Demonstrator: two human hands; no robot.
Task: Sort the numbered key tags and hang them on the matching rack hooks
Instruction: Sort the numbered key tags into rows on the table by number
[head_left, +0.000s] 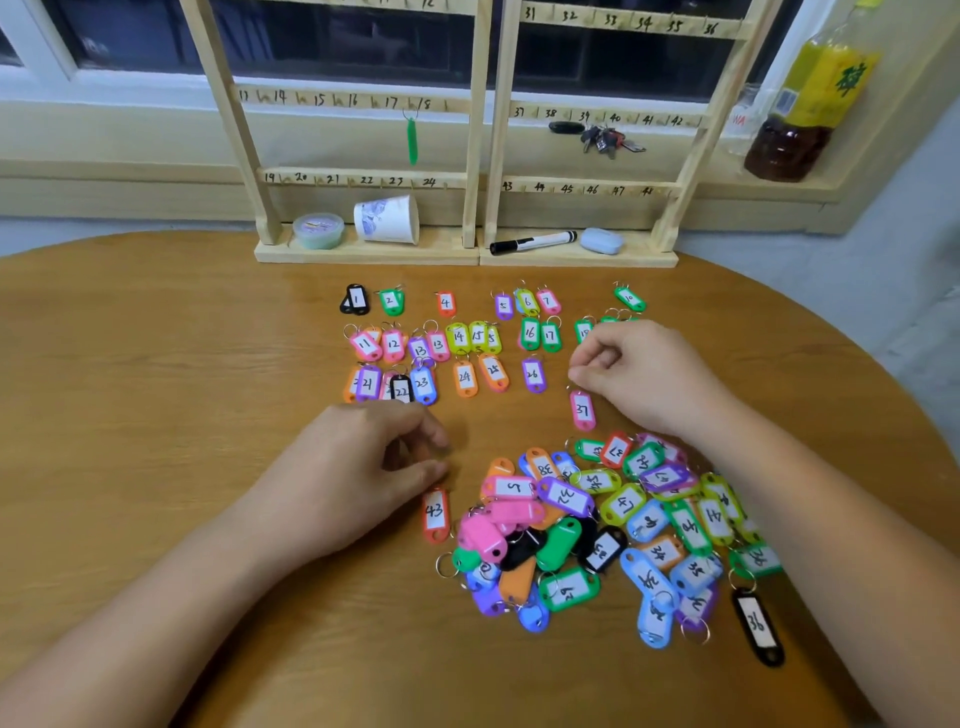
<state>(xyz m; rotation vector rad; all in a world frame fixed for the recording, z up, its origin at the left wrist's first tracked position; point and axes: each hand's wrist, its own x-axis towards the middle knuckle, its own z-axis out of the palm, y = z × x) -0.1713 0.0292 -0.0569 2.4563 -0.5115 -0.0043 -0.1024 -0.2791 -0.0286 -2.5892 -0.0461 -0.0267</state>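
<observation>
A heap of coloured numbered key tags (613, 525) lies on the round wooden table (156, 364). Sorted tags lie in three rows (457, 338) further back. My right hand (644, 374) pinches the ring of a pink tag marked 37 (583, 410), which lies flat just below its fingertips. My left hand (358, 467) has curled fingers at the top end of a red tag marked 43 (435, 514); whether it grips the ring is hidden. Two wooden racks (478, 104) with numbered hooks stand at the table's back edge. One green tag (412, 140) hangs near hook 18.
On the rack bases lie a small lidded tub (318, 229), a tipped paper cup (387, 219), a black marker (532, 242) and a blue eraser-like block (601, 240). A bunch of keys (602, 139) hangs by hook 39. A bottle (810, 104) stands on the sill at right.
</observation>
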